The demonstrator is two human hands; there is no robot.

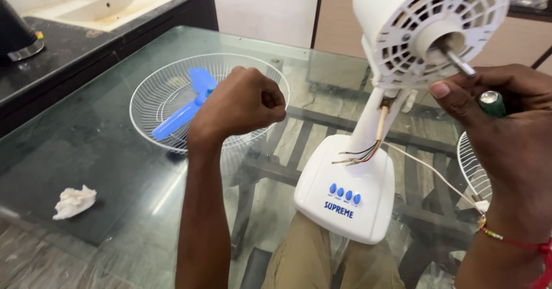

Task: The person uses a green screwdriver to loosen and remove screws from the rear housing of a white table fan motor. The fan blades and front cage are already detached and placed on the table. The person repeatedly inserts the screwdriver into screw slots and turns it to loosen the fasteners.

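Glass table [109, 168] w/ dark frame under. On it: white wire guard [150, 102] w/ blue blade [185, 106] inside, fan base [345, 194], crumpled tissue [73, 201].

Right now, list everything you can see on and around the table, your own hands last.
fan body: 1, white, upright at the right, bare shaft out front
fan base: 1, white with four blue buttons, on the table near the person
wires: several, mixed colours, loose ends hanging from the neck
grille: 1, white wire, lying flat at table centre
blade: 1, blue, inside the grille
second grille: 1, white, right edge, partly hidden
tissue: 1, white, crumpled, left on the table
table: 1, glass top
sink: 1, pale, top left in a dark counter
left hand: fist, over the grille
right hand: holds a green-handled tool by the shaft
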